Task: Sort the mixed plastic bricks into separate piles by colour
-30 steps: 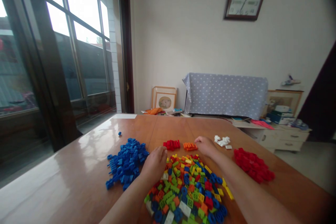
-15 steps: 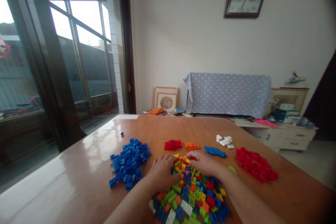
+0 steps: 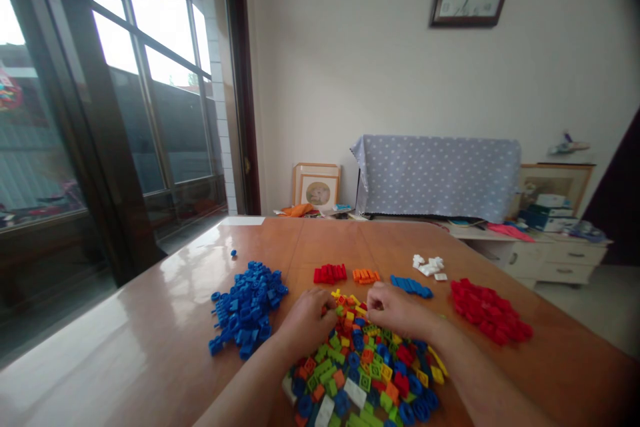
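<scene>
Person at a brown table [image 3: 165, 320], both bare hands over the far part of a mixed heap of toy bricks [image 3: 367, 373]: green, blue, orange, yellow, red, a few white.

Left hand [image 3: 309, 321]: back of the hand up, over the heap's far left edge, forearm slanting in from the near side. Fingers bent and pointing inward, thumb below them. The gap between thumb and fingers looks narrow; whether a brick is pinched there I cannot tell.

Right hand [image 3: 397, 310]: opposite, at the heap's far right edge, thumb side facing the left hand. Fingers curled round toward the thumb, leaving a small dark hollow. Yellow and red bricks lie just beside the fingertips; contact or hold cannot be made out. The two hands stand apart, bricks showing between them.

Beyond the heap, left to right: a red row [image 3: 330, 273], an orange row [image 3: 367, 276], a blue row [image 3: 411, 286]. The last lies just behind the right hand. Blue pile [image 3: 250, 307] left of the left hand; white bricks [image 3: 428, 266] and red pile [image 3: 490, 310] off to the right.

Hard to see: fingertips of both hands, bricks under the wrists. The heap's near edge and both forearms run out of view.
</scene>
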A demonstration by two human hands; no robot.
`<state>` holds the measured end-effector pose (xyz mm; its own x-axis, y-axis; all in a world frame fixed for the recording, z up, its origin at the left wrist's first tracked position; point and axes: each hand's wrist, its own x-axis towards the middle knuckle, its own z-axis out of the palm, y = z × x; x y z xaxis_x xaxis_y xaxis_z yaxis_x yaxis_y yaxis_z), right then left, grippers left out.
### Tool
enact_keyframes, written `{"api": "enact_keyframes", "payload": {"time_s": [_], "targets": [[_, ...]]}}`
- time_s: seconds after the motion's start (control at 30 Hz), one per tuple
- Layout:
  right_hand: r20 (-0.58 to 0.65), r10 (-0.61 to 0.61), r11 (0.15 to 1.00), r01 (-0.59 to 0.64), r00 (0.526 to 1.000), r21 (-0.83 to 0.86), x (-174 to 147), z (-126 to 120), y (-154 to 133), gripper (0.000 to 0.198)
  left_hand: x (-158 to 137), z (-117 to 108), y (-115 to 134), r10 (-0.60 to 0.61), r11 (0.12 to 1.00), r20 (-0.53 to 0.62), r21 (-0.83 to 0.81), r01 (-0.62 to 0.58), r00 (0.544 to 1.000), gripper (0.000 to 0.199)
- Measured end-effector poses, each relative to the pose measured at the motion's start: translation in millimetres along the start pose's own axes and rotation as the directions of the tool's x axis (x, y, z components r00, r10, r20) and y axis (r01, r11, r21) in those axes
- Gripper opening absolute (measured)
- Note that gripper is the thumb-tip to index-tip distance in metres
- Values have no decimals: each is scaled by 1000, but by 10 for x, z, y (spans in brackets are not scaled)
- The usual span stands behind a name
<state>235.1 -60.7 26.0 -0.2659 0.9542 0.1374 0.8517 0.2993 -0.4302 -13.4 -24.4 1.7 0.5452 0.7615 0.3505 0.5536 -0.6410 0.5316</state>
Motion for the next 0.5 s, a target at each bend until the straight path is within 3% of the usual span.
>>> {"api": "enact_keyframes", "payload": {"time_s": [0.23,0.5], "targets": [[49,-72,997,72,996,0,16,58,47,15,-21,-12,27,14,1000,-3,2,-14,1000,22],[6,-1,996,2,1000,-86,35,118,88,7,-55,-24,167,94,994,19,58,-95,995,24]]}}
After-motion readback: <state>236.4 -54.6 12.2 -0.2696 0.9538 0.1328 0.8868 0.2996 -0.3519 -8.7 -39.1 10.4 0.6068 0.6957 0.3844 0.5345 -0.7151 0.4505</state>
